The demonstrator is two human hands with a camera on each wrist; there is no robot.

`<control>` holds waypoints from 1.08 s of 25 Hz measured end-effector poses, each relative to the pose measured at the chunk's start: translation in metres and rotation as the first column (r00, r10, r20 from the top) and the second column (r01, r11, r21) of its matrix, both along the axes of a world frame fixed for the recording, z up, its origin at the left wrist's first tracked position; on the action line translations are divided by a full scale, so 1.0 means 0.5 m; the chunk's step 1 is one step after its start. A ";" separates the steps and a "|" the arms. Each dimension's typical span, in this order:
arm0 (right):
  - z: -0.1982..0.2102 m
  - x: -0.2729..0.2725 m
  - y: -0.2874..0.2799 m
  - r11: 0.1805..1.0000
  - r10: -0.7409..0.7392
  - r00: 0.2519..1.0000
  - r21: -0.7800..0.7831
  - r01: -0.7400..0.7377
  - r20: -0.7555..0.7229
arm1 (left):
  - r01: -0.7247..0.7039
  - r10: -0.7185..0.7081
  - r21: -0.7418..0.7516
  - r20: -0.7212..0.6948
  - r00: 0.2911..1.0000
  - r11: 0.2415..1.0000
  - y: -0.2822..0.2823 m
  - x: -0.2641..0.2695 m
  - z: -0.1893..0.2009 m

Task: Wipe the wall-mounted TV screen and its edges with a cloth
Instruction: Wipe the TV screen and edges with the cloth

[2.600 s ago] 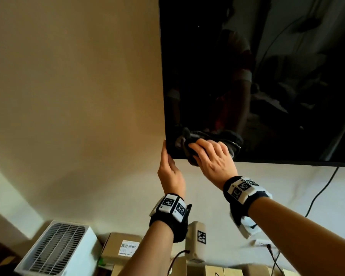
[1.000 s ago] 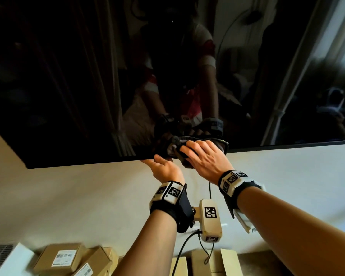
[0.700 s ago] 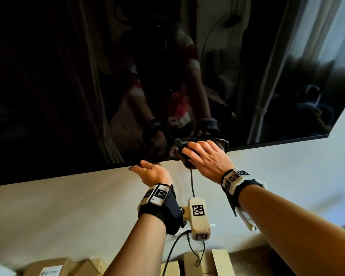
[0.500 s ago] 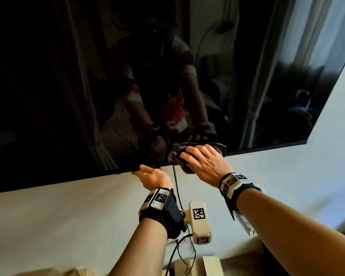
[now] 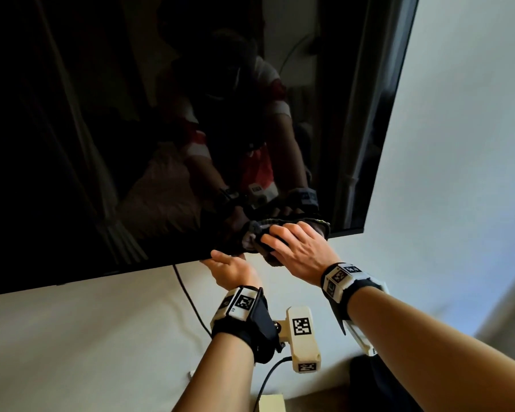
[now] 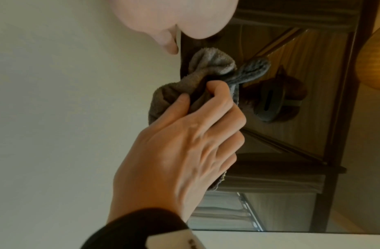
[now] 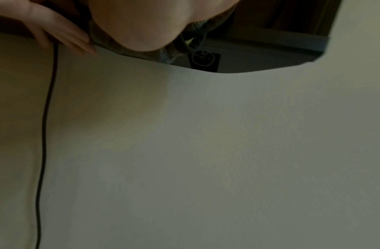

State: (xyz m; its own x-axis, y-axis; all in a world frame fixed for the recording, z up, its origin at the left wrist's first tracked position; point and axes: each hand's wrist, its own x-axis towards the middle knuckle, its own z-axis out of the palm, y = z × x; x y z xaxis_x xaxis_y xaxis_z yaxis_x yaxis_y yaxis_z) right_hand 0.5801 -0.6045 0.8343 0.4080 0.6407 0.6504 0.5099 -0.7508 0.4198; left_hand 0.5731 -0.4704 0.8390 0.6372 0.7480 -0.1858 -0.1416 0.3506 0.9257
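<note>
Against the pale wall [image 5: 458, 144], the right hand [image 5: 301, 251], fingers curled round the cloth [image 5: 254, 237] at frame centre, should press evenly along the TV [image 5: 101, 144] bottom edge while the left hand [image 5: 231, 270], fingers relaxed, steadies underneath.

Both hands now sit far along the TV's [image 5: 161, 129] bottom edge, near its right corner instead of the left one. The right hand [image 5: 298, 248] with the cloth [image 5: 254, 236] leads; the left hand [image 5: 229, 267], formerly upright against the left edge, lies under the bottom edge.
</note>
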 end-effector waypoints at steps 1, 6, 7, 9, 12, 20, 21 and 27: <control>-0.002 0.003 -0.023 1.000 -0.002 1.000 0.006 0.002 0.008 | -0.008 0.008 -0.024 0.014 1.000 1.000 -0.021 0.001 0.004; -0.006 0.009 -0.121 1.000 -0.016 0.998 0.024 0.015 0.053 | 0.027 -0.020 -0.097 0.073 0.997 0.995 -0.106 -0.013 0.019; -0.006 0.010 -0.140 0.999 -0.017 0.998 0.028 0.016 0.062 | 0.041 -0.034 -0.096 0.078 0.996 0.995 -0.123 -0.016 0.022; -0.005 0.011 -0.171 0.998 -0.017 0.996 0.055 0.012 0.086 | 0.065 -0.059 -0.085 0.069 0.996 0.994 -0.154 -0.015 0.021; -0.009 0.013 -0.212 0.994 -0.025 0.993 0.106 0.012 0.115 | 0.149 -0.148 -0.035 0.014 0.989 0.988 -0.191 -0.018 0.010; 0.025 0.013 -0.191 0.760 -0.151 0.984 0.647 0.057 0.091 | -0.079 -0.298 0.926 0.199 0.934 0.370 -0.181 -0.075 0.100; 0.042 0.012 -0.182 0.687 -0.159 0.986 0.723 0.071 0.054 | -0.199 -0.359 0.942 0.291 0.887 0.271 -0.167 -0.056 0.127; 0.159 0.003 -0.149 0.324 -0.133 0.988 0.939 0.112 -0.071 | -0.465 -0.335 0.827 0.361 0.870 -0.315 -0.102 0.010 0.280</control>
State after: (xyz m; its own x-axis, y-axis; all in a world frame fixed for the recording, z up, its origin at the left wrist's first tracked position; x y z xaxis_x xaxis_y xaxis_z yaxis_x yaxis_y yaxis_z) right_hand 0.5815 -0.6788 0.9139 0.4083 -0.4560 0.7908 0.3774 -0.7045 -0.6011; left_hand 0.5783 -0.5213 0.9791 0.2373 -0.2846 0.9288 -0.4378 -0.8849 -0.1593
